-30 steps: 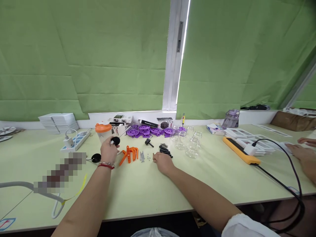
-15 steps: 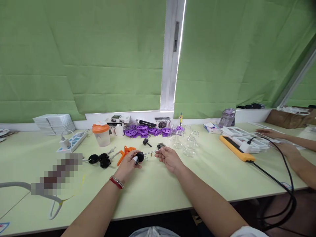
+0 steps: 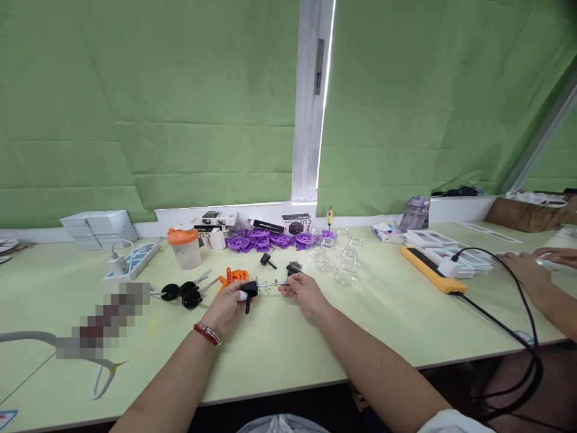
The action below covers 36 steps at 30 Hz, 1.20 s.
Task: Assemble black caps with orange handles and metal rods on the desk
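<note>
My left hand [image 3: 226, 307] is closed around a black crank handle [image 3: 249, 290], whose short black grip points down toward the table. From its round head a thin metal rod [image 3: 272, 284] runs to the right. The fingers of my right hand [image 3: 307, 294] pinch the rod near its far end. Small metal pieces [image 3: 267, 290] lie on the table just behind the rod. Left of my left hand rest several similar black handles with rods [image 3: 192, 297], and orange plastic parts [image 3: 234, 276] sit behind it. Another small black handle [image 3: 266, 260] lies farther back.
Purple wheel-like parts [image 3: 259, 239] and boxes stand along the wall. Clear cups [image 3: 349, 260] stand right of them. An orange-lidded cup [image 3: 184, 248], a power strip [image 3: 142, 258] and a grey hanger [image 3: 99, 361] are on the left. At right are an orange power strip [image 3: 430, 270], cables and another person's hands [image 3: 525, 270].
The crank handle has turned in my left hand, so its grip now points down. Both hands have shifted slightly left. At right, the other person's hands have moved right.
</note>
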Each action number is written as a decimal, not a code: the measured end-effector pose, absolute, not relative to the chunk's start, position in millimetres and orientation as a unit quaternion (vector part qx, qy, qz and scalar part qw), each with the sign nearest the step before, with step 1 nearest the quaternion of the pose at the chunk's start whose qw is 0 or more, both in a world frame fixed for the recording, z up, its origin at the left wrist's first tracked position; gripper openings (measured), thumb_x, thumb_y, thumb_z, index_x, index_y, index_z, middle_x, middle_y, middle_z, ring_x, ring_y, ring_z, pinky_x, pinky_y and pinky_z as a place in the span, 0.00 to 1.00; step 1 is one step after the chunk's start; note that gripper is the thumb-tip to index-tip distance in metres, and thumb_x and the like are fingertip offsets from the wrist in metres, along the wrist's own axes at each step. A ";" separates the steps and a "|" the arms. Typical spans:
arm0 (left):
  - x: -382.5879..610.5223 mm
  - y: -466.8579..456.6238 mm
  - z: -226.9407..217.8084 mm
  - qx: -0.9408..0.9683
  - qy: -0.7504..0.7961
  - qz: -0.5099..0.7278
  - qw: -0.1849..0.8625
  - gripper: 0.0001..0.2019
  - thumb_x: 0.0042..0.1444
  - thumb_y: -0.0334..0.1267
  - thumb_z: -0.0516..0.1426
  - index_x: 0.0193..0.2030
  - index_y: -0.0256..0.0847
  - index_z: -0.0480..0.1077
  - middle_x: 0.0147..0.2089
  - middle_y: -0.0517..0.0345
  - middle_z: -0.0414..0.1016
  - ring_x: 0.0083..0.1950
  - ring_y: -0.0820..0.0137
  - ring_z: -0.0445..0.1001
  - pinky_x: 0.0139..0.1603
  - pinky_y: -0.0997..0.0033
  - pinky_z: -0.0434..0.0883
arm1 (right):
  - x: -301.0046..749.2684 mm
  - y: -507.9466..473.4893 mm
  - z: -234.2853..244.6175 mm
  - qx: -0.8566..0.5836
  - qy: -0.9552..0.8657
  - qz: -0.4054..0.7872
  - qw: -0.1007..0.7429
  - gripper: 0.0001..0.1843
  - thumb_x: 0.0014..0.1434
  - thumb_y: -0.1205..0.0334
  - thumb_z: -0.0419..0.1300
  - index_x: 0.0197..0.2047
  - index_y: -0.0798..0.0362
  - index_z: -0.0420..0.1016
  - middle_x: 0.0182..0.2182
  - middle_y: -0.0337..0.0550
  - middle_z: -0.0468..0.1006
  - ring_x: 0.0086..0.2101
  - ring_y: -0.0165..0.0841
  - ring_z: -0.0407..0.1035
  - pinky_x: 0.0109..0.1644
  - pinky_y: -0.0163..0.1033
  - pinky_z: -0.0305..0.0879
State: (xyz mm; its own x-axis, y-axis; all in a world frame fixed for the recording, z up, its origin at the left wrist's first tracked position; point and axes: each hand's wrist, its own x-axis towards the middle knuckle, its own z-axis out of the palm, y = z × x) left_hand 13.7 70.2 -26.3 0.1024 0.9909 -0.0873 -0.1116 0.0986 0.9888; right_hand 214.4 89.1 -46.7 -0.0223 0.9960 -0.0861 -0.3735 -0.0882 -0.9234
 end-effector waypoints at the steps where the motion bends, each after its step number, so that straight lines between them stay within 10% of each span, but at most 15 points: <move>1: 13.6 69.1 -25.1 0.451 0.459 0.479 0.597 0.18 0.39 0.23 0.50 0.39 0.37 0.70 0.37 0.54 0.73 0.39 0.69 0.75 0.49 0.64 0.73 | 213.6 89.3 -47.4 -0.420 -0.375 0.606 0.562 0.08 0.55 0.65 0.60 0.29 0.55 0.64 0.22 0.41 0.77 0.27 0.29 0.74 0.35 0.34 0.71; 13: 11.4 73.7 -36.5 0.472 0.440 0.437 0.626 0.07 0.49 0.35 0.59 0.35 0.37 0.68 0.32 0.57 0.69 0.30 0.74 0.71 0.34 0.70 0.73 | 214.2 91.6 -57.8 -0.460 -0.414 0.592 0.517 0.07 0.54 0.66 0.60 0.28 0.56 0.66 0.20 0.40 0.74 0.24 0.29 0.73 0.27 0.32 0.69; 36: 8.3 75.6 -40.4 0.466 0.415 0.432 0.651 0.08 0.49 0.37 0.61 0.34 0.38 0.67 0.31 0.59 0.70 0.32 0.73 0.71 0.41 0.66 0.72 | 214.2 91.3 -59.6 -0.488 -0.450 0.560 0.496 0.07 0.53 0.64 0.59 0.26 0.57 0.67 0.17 0.37 0.70 0.16 0.24 0.62 0.21 0.32 0.60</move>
State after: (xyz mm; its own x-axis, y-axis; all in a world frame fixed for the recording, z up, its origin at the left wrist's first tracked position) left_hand 8.3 75.6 -40.4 0.2816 0.9495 -0.1384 -0.1754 0.1927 0.9654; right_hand 214.2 91.3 -59.6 -0.0315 0.9944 -0.1005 -0.1155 -0.1035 -0.9879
